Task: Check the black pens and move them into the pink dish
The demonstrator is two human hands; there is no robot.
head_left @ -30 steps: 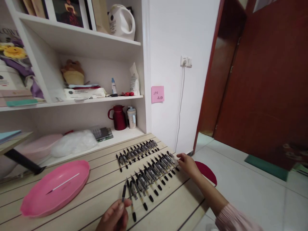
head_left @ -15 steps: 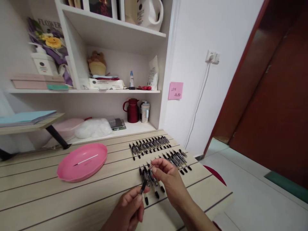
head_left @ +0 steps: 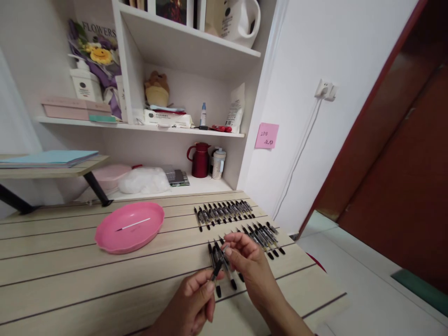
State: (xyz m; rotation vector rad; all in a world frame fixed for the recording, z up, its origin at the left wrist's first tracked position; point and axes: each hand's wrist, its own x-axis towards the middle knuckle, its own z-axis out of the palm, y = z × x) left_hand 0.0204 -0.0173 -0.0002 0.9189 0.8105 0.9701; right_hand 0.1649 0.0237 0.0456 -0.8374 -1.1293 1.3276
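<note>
My left hand [head_left: 196,296] is closed around the black end of a pen [head_left: 217,269], which slants up and to the right. Thumb and forefinger of my right hand [head_left: 250,266] pinch at the pen's upper, clear end; whether the parts are joined there is hard to see. Beneath and beside both hands lie several loose pens [head_left: 233,283] with clear barrels and black ends. Another group of pens [head_left: 268,238] lies to the right of my right hand, and a long row of pens [head_left: 224,212] is laid side by side behind.
On the left of the striped table [head_left: 70,280] stands a pink tray [head_left: 105,238] holding a thin white stick with a dark tip [head_left: 135,224]. White shelves behind carry a red jug [head_left: 200,161] and a light cup [head_left: 219,164]. A raised stand [head_left: 56,171] borders the left.
The view has shifted, so tray and pens sit slightly further right in the picture. Both hands keep their hold on the pen and remain close together.
</note>
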